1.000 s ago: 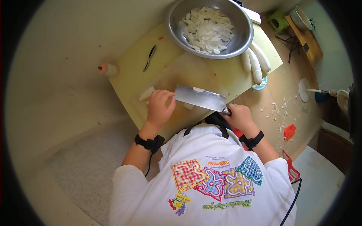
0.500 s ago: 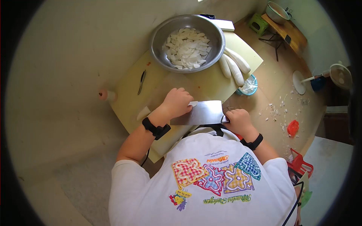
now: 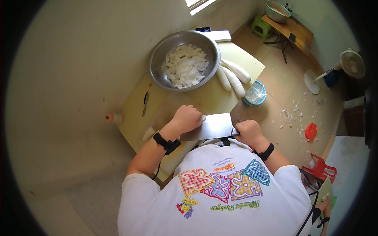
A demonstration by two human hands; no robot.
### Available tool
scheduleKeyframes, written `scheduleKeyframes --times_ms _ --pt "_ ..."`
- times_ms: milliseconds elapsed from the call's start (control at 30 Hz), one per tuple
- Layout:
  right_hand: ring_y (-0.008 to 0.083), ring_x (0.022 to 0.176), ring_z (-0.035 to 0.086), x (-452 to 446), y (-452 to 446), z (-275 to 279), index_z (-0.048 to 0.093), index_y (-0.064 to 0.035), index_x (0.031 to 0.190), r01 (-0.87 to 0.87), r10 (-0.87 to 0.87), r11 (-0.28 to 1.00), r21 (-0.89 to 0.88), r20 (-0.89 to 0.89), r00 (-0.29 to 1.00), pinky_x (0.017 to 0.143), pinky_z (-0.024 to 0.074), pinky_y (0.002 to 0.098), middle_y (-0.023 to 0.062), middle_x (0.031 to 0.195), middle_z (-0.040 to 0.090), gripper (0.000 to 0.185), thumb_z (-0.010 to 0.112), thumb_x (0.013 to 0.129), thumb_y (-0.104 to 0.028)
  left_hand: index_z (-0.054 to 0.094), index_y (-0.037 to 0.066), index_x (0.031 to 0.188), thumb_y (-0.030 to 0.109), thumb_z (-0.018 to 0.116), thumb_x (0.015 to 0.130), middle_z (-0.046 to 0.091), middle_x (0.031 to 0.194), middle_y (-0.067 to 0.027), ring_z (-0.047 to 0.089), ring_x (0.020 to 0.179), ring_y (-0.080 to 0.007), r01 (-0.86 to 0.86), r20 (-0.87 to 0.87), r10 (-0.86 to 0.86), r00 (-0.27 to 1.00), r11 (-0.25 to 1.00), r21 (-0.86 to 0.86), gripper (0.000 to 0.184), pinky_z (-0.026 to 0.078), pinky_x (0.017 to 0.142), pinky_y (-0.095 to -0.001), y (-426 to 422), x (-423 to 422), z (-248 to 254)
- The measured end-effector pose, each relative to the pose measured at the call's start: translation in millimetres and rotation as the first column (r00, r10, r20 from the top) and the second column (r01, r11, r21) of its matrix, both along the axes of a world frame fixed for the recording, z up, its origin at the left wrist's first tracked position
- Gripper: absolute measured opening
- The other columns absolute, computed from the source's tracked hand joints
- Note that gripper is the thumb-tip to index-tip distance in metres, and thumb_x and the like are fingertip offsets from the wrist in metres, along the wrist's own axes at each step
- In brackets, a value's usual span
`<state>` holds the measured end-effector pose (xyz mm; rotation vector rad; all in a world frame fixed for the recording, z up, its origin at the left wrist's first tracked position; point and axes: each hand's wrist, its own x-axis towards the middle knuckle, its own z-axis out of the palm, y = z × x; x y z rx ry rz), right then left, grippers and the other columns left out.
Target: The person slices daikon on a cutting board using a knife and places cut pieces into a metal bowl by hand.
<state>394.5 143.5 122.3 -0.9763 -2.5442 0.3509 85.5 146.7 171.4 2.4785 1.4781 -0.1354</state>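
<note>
Daikon slices (image 3: 187,65) are lying in a bowl (image 3: 157,65), three daikons (image 3: 235,82) uncut beside it — right hand (image 3: 249,132) gripping a cleaver (image 3: 215,126), left hand (image 3: 188,119) curling, contents unclear.

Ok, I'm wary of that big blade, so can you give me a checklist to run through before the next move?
1. Right hand on the handle of the cleaver: ok.
2. Left hand well clear of the blade: not ok, its fingers are right at it, by a small white piece.
3. Cutting edge sharp: cannot tell.
4. Metal bowl with room for more slices: ok, its wall shows around the heap.
5. Whole white vegetables lying on the table: ok, beside the bowl.
6. Floor free of scraps: not ok, they are scattered about.
</note>
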Motion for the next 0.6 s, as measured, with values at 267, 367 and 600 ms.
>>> scheduleKeyframes --times_ms 267,367,600 --pt "0.0276 0.059 0.064 21.2 9.9 -4.5 0.060 -0.0131 0.066 -0.045 0.044 0.999 0.008 0.024 0.999 0.055 0.0500 0.0408 0.0063 0.063 0.062 0.020 0.074 0.065 -0.027 0.070 0.009 0.084 0.023 0.060 0.087 0.070 0.083 -0.0097 0.066 0.084 -0.0319 -0.109 0.125 0.112 0.986 0.994 -0.029 0.017 0.053 0.075 -0.0437 8.6 15.2 -10.5" --pt "0.0276 0.058 0.064 28.3 12.9 -4.6 0.061 -0.0123 0.066 -0.033 0.032 0.999 0.020 0.038 0.999 0.054 0.0499 0.0401 0.0074 0.061 0.062 0.021 0.075 0.065 -0.027 0.068 0.006 0.086 0.024 0.058 0.089 0.070 0.087 -0.0138 0.065 0.086 -0.0360 -0.229 0.238 0.267 0.934 0.958 -0.173 0.020 0.052 0.074 -0.0454 18.3 18.1 -11.9" --pt "0.0276 0.056 0.063 46.0 17.5 -6.3 0.060 -0.0117 0.063 -0.071 0.070 0.997 0.031 0.038 0.997 0.053 0.0498 0.0401 0.0080 0.060 0.062 0.022 0.075 0.065 -0.027 0.072 0.005 0.089 0.024 0.060 0.094 0.069 0.080 -0.0033 0.059 0.068 -0.0122 -0.423 0.556 0.739 0.380 0.674 -0.606 0.023 0.048 0.063 -0.0284 79.4 -10.8 -29.8"
